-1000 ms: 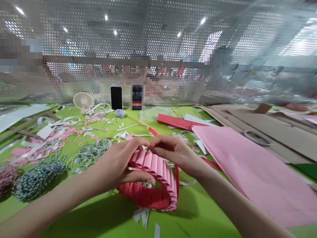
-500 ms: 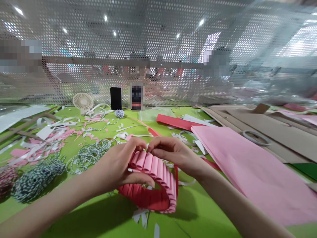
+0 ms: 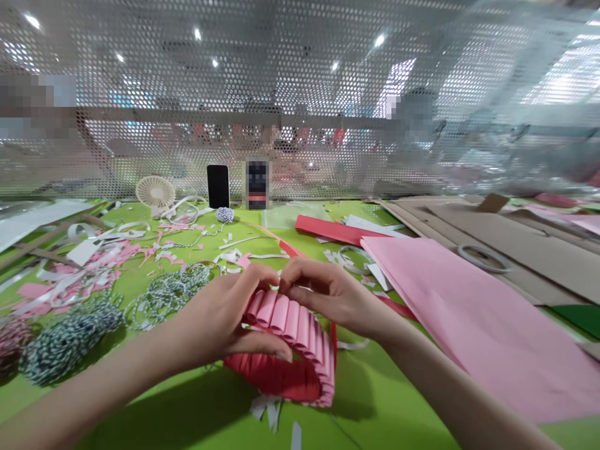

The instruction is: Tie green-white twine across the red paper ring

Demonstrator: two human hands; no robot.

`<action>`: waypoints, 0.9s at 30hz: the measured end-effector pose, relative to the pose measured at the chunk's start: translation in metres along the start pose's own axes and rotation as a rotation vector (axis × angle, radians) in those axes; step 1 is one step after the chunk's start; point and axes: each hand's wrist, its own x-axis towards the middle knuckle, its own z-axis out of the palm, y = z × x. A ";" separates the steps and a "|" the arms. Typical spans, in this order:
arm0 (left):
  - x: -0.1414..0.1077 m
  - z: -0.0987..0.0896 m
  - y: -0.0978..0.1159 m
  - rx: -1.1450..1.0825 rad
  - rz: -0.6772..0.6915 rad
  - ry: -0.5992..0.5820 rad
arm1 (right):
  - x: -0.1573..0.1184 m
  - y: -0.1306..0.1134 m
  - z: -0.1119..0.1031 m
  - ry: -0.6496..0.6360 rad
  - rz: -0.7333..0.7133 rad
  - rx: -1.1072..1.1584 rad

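Observation:
A ring of pleated pink paper (image 3: 304, 326) with a red inner side stands on the green table, curving down toward me. My left hand (image 3: 239, 312) grips its upper left part, thumb inside the ring and fingers over the top. At the top edge, the bent fingers of my right hand (image 3: 323, 290) pinch close to my left fingertips. What lies between the right fingertips is too small to make out. A thin red strip runs along the ring's right side.
Pink sheets (image 3: 459, 300) and brown cardboard (image 3: 529, 244) lie right. Twisted cord (image 3: 70, 340) and paper scraps (image 3: 94, 269) are left. Behind stand a small fan (image 3: 155, 191), a black phone (image 3: 218, 186) and a second device (image 3: 257, 185), before a perforated sheet (image 3: 328, 144).
The hands and the pink ring have barely moved. My right fingers have shifted down slightly at the ring's top edge, and the view has moved a little.

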 end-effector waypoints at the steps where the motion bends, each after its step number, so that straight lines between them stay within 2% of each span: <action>1: 0.000 0.000 0.000 -0.006 -0.010 -0.006 | 0.001 0.000 0.000 0.002 0.013 0.059; 4: 0.001 0.000 0.001 -0.018 -0.049 -0.017 | 0.003 0.002 -0.001 0.001 0.057 0.216; 12: 0.001 0.001 -0.003 -0.031 -0.040 0.006 | 0.004 0.009 0.003 0.022 0.163 0.415; 21: 0.000 0.003 -0.004 -0.043 -0.093 -0.035 | 0.003 0.009 0.005 0.032 0.234 0.440; 24: 0.001 0.003 -0.003 -0.078 -0.157 -0.067 | 0.003 0.009 0.005 0.045 0.254 0.440; 27: 0.003 0.002 0.001 -0.121 -0.276 -0.092 | 0.002 0.009 0.005 0.072 0.291 0.494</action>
